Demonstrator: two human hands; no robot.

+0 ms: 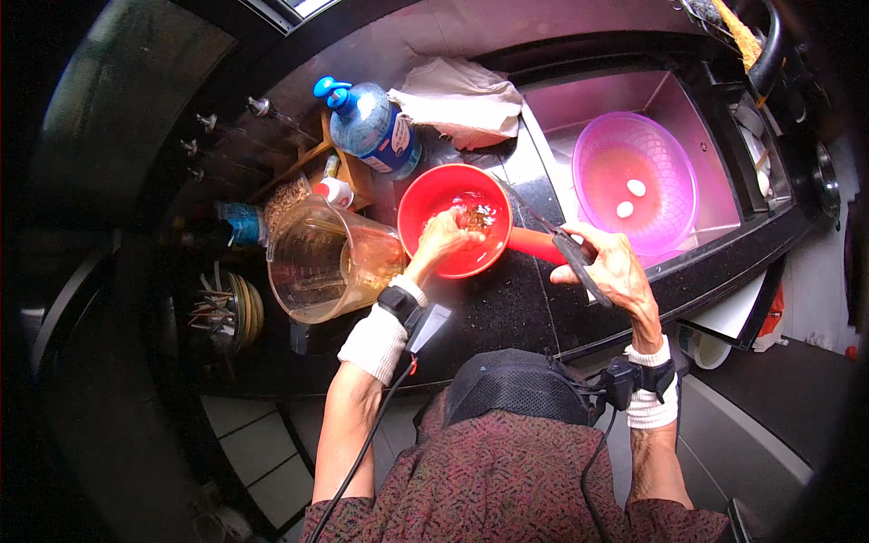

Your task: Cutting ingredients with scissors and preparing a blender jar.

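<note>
A red plastic dipper (424, 183) with a long red handle sits on the black counter, with water in it. My left hand (448, 237) reaches into the bowl of the dipper, fingers at the water beside some small brownish bits (481, 216). Whether those fingers pinch anything is hidden. In my right hand (614, 268) is a pair of black-handled scissors (576, 256), its blades pointing up and left over the dipper's handle (536, 245). Just left of the dipper stands a large clear plastic pitcher (305, 271) with yellowish matter inside.
A purple plastic basin (682, 183) holding two white egg-like objects (630, 197) is in the steel sink (719, 210). Behind the dipper are a blue pump bottle (370, 129) and a whitish cloth (468, 102). Bowls with utensils (248, 312) stand at the left.
</note>
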